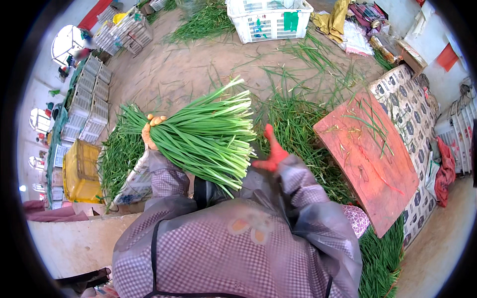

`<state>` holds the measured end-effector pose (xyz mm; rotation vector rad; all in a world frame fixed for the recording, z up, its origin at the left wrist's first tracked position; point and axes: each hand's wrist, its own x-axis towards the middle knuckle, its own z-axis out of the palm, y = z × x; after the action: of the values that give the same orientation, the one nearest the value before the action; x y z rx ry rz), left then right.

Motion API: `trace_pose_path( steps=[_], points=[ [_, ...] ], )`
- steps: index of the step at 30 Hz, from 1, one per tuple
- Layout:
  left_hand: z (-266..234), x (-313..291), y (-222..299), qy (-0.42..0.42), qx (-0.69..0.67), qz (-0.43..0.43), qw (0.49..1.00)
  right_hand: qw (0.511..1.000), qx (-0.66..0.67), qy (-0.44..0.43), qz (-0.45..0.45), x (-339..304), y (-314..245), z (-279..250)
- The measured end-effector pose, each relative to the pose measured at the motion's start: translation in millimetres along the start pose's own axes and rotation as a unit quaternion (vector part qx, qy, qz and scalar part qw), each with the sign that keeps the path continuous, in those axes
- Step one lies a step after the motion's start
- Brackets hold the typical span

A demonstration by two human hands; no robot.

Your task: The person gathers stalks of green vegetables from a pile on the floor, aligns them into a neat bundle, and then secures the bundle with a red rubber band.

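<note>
One bunch of green stalks (208, 131) was in the left hand (150, 131), in front of the person's lap, its pale ends fanned out to the right and its leafy tips pointing left. The left fingers were wrapped around its narrow part. The red-gloved right hand (272, 158) was just beside the pale ends, its fingers spread wide; whether they touched the stalks, I could not tell. Loose greens (293, 121) lay heaped beyond and to the right of that hand. Farther right, a reddish board (365, 159) carried a few leaf scraps. On the left, a yellow crate (82, 171) stood near stacked white crates (92, 102), and a white basket (248, 31) rested on the far floor (189, 64).
</note>
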<state>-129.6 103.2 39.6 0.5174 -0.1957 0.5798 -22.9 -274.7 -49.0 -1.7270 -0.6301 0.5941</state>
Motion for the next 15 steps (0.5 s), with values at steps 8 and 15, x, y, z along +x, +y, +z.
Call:
trace_pose_path(
  steps=[8,15],
  points=[
    [-4.3,5.1,2.6,-0.05,-0.048,-0.009,0.998,0.974,-0.068,0.009,0.217,11.3,35.4,-39.2],
    [-8.6,3.0,1.5,-0.042,-0.068,0.004,0.997,0.959,0.061,-0.102,0.258,-18.0,-57.8,-32.1]
  ],
)
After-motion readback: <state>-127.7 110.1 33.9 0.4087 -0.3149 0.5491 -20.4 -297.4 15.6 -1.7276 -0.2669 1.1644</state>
